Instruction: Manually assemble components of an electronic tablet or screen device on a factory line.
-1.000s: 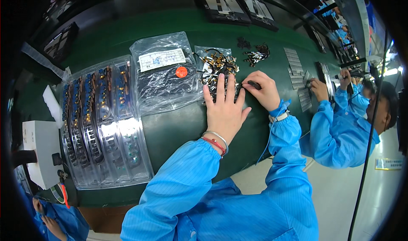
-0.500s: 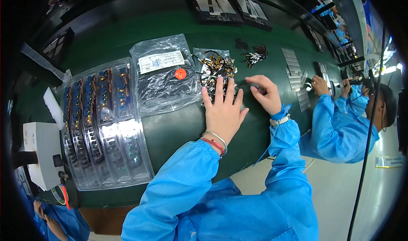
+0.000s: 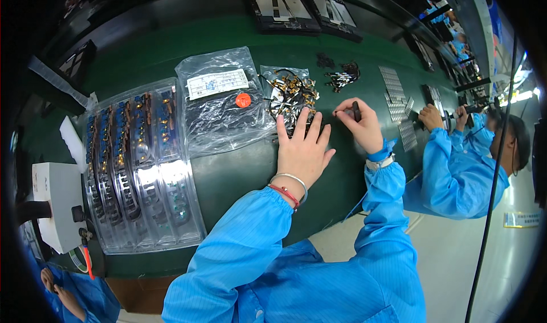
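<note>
My left hand (image 3: 302,159) lies palm down with its fingers spread. Its fingertips reach the near edge of a pile of small cables (image 3: 293,95) with gold and silver ends, heaped on a clear plastic bag. Just right of it, my right hand (image 3: 364,126) is curled, thumb and forefinger pinched together. A short dark stick-like tool (image 3: 356,111) pokes up between its fingers; its exact kind is unclear. Whether anything tiny sits at the pinch I cannot tell. Beyond this hand lie a bunch of black cables (image 3: 345,77) and some small black pieces (image 3: 325,60).
Left stand a labelled clear bag (image 3: 222,126) of dark parts and a clear tray (image 3: 145,203) of blue-and-gold circuit parts. A white box (image 3: 57,203) is at far left. Open device panels (image 3: 282,7) line the back. Metal strips (image 3: 393,89) and a co-worker (image 3: 456,163) are on the right.
My right hand has closed from a loose curl into a pinch, and the dark tool now shows between its fingers. My left hand has shifted slightly nearer to me.
</note>
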